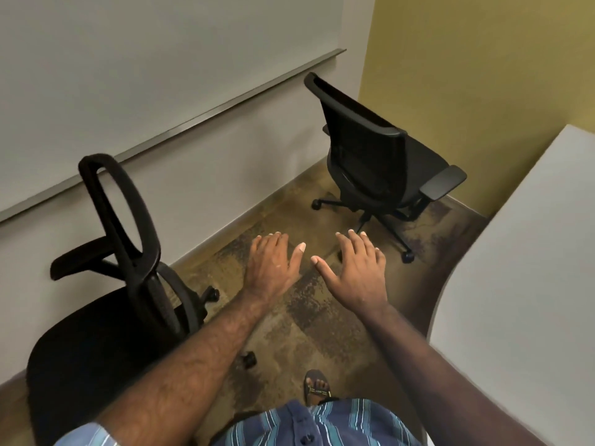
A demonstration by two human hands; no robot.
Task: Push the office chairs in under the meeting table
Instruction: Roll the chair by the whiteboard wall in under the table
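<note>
A black office chair (376,159) with a mesh back stands in the far corner, its back turned toward me, away from the white meeting table (528,268) at the right. A second black chair (106,320) with loop armrests stands at the left against the wall, close to my left arm. My left hand (273,265) and my right hand (357,272) are stretched out side by side over the carpet, palms down, fingers spread, holding nothing. Both hands hang short of the far chair and touch neither chair.
A whiteboard with a metal ledge (199,117) runs along the left wall. A yellow wall (483,75) closes the far corner. Patterned carpet (289,317) lies between the chairs and the table. My sandalled foot (317,387) is on the floor below.
</note>
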